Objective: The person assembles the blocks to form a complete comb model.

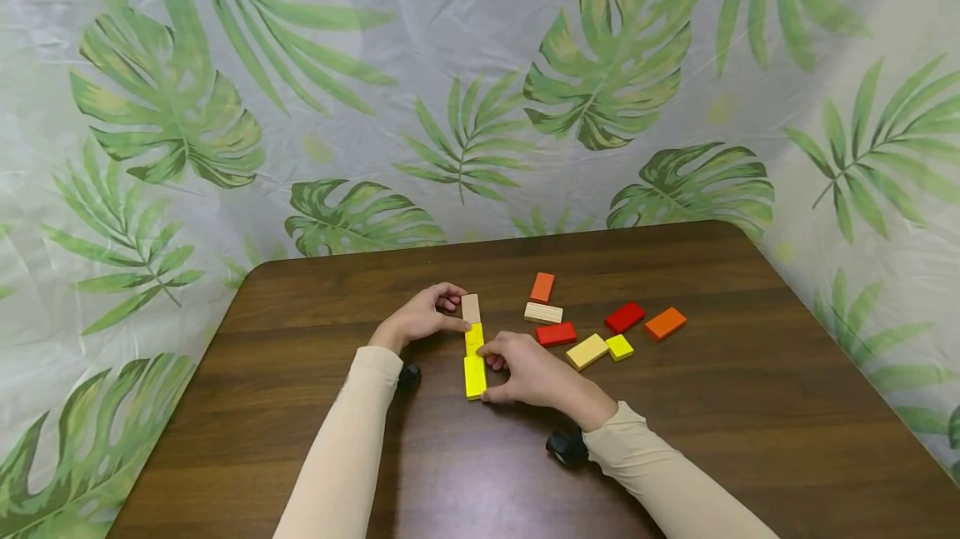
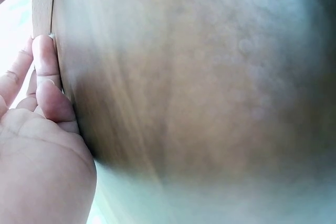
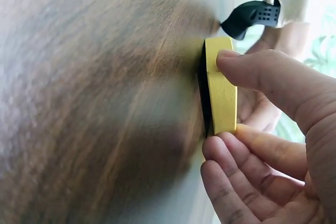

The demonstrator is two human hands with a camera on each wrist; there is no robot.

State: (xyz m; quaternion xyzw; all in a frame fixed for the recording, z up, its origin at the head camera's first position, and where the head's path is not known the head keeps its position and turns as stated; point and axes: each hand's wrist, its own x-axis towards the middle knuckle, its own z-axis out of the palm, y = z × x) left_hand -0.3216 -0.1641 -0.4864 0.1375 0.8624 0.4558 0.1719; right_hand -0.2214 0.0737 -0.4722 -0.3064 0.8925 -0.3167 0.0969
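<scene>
A straight row of blocks lies on the table. At its far end is a plain wooden block (image 1: 470, 306), then a yellow piece (image 1: 474, 339), then the nearest yellow block (image 1: 475, 378). My left hand (image 1: 422, 318) holds the plain block from the left, thumb by its near end and index finger at its far corner. Curled lower fingers (image 2: 46, 59) of that hand rest along the table in the left wrist view. From the right, my right hand (image 1: 534, 374) pinches the nearest yellow block, which shows between thumb and fingers (image 3: 223, 85) in the right wrist view.
Right of the row lie loose blocks: orange ones (image 1: 542, 286) (image 1: 665, 324), red ones (image 1: 556, 334) (image 1: 625, 317), a ridged pale block (image 1: 543, 312), a light yellow block (image 1: 587, 351) and a small yellow block (image 1: 620, 346). A leaf-print curtain (image 1: 465, 106) hangs behind the table (image 1: 480, 472).
</scene>
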